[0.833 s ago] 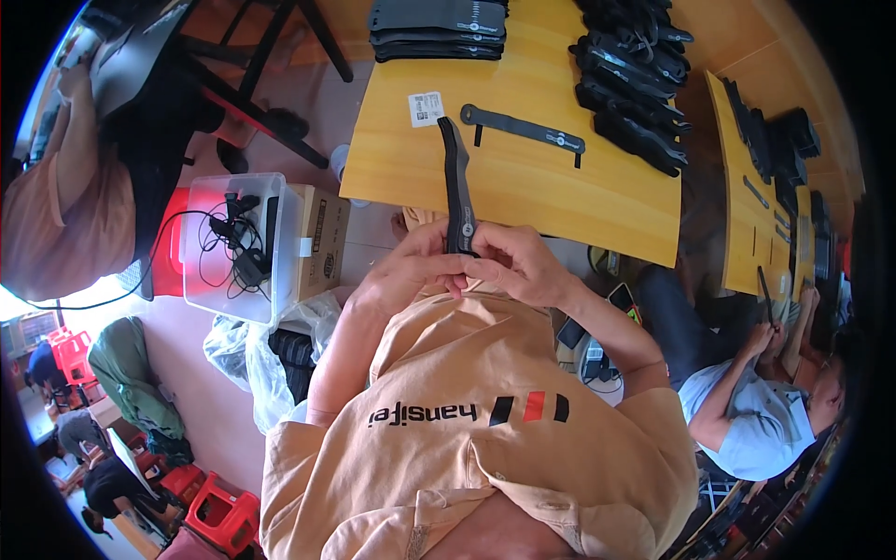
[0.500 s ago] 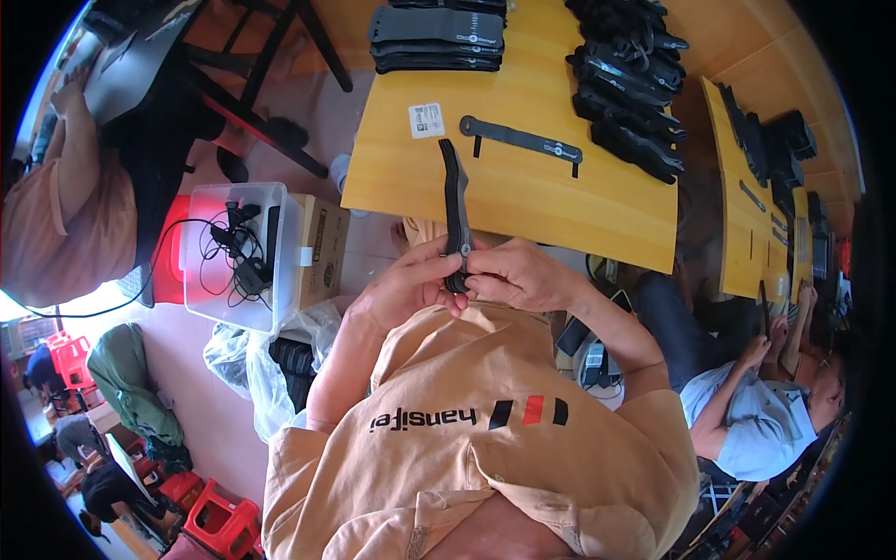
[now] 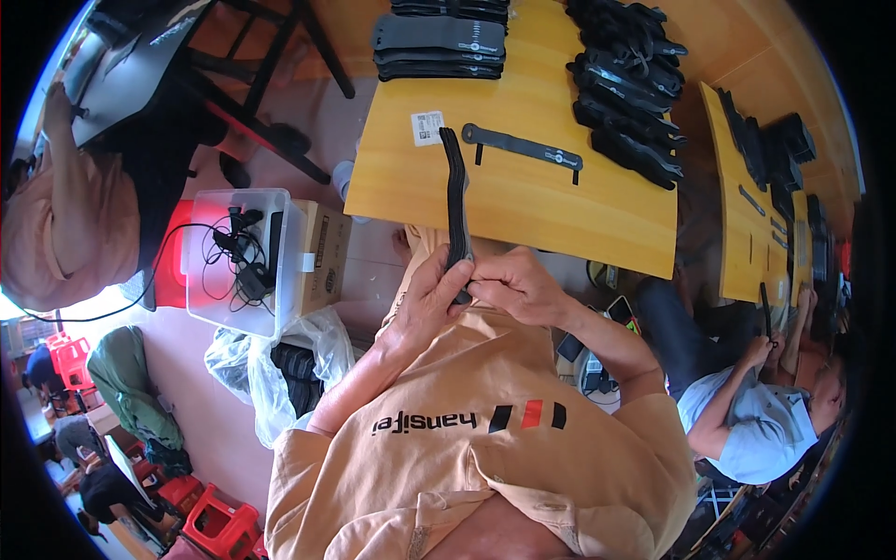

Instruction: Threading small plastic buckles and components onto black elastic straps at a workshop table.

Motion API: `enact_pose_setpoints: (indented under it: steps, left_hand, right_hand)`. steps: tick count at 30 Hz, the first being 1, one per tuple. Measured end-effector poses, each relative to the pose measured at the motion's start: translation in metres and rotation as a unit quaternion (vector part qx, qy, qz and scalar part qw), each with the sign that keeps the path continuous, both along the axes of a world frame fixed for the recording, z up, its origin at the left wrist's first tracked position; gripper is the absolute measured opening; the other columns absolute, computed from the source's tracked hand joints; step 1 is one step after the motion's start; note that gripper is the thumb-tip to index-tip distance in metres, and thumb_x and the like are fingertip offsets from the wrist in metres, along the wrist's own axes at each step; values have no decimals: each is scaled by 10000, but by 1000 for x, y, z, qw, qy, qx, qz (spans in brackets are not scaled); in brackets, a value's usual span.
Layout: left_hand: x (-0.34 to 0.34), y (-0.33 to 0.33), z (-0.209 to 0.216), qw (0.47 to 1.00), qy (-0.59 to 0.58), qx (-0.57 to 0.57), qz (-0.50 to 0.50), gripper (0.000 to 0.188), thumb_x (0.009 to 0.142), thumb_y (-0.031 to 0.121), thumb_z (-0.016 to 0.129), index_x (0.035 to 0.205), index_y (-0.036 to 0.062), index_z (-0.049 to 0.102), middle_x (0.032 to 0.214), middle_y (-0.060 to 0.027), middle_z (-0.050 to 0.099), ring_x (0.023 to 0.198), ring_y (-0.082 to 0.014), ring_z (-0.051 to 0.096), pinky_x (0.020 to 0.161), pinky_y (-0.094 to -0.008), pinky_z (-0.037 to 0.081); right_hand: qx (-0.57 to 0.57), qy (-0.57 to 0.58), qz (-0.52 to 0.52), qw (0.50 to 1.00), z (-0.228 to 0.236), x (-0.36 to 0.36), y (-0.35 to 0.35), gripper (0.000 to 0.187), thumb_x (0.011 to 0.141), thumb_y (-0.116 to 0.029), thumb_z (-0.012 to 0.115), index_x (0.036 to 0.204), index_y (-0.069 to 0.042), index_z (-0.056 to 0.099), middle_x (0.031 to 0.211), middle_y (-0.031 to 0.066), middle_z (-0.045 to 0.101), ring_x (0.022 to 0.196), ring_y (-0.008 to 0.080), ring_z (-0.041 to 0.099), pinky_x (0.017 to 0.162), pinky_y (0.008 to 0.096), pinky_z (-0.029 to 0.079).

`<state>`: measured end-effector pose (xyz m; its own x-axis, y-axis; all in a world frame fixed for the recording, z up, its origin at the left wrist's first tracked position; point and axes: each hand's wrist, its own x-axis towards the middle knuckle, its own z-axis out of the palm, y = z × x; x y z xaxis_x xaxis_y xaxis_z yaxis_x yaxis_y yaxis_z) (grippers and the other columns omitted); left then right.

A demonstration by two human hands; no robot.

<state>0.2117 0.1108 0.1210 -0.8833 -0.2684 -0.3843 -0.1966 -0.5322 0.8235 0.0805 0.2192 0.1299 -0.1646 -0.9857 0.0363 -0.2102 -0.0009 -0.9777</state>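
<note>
My left hand (image 3: 432, 297) is closed round the near end of a long black fabric strap (image 3: 456, 191), its thumb pressed on the side. The strap stands edge-on and looks layered; its far end reaches over the table's front edge. At that same near end my right hand (image 3: 523, 287) is closed, fingers curled and pinching the strap beside the left thumb. The near end itself is mostly hidden by fingers. On the table, beyond my hands, a dark grey strap (image 3: 523, 147) with two short black tabs lies flat. A white printed label (image 3: 427, 128) is stuck left of it.
Stacked grey straps (image 3: 439, 37) and heaped black straps (image 3: 630, 103) lie on the yellow table (image 3: 392, 182). To the left stand a clear bin (image 3: 233, 303) of cables, a cardboard box (image 3: 322, 257) and a plastic bag (image 3: 271, 397). A co-worker (image 3: 747, 420) sits at right.
The held strap has turned more edge-on, showing its layers, and its far end has shifted slightly away. My left thumb now lies along it; the right fingers have curled in tighter.
</note>
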Motion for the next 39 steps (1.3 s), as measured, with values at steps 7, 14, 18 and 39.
enact_pose_setpoints:
  steps: [7, 14, 18, 39]
  left_hand:
    - [5, 1, 21, 997, 29, 78, -7, 228, 916, 196, 524, 1062, 37, 448, 679, 24, 437, 503, -21, 327, 429, -166, 235]
    - [13, -29, 11, 998, 26, -31, -48, 198, 911, 206, 524, 977, 19, 519, 630, 3, 457, 513, -37, 381, 425, -160, 279]
    - [3, -26, 8, 999, 29, -32, -17, 520, 947, 483, 323, 953, 3, 524, 578, -14, 467, 480, -82, 435, 468, -192, 391]
    - [20, -24, -14, 948, 4, 308, -78, 302, 923, 312, 506, 894, 13, 533, 610, -84, 585, 482, -148, 587, 413, -227, 484]
  right_hand:
    - [109, -371, -6, 922, 6, 4, 11, 224, 846, -155, 498, 650, -49, 520, 458, -14, 426, 373, 63, 389, 375, 225, 364]
    - [-25, -505, -121, 854, 7, -19, 20, 227, 842, -160, 477, 637, -61, 473, 467, 2, 415, 371, 62, 380, 373, 229, 394]
    - [73, -366, -69, 925, 15, -5, 14, 227, 866, -138, 460, 655, -54, 475, 518, -9, 442, 407, 50, 390, 408, 206, 362]
    - [76, -240, -21, 968, -1, 14, 0, 197, 858, -126, 484, 738, 1, 575, 509, 2, 488, 414, 68, 395, 423, 208, 342]
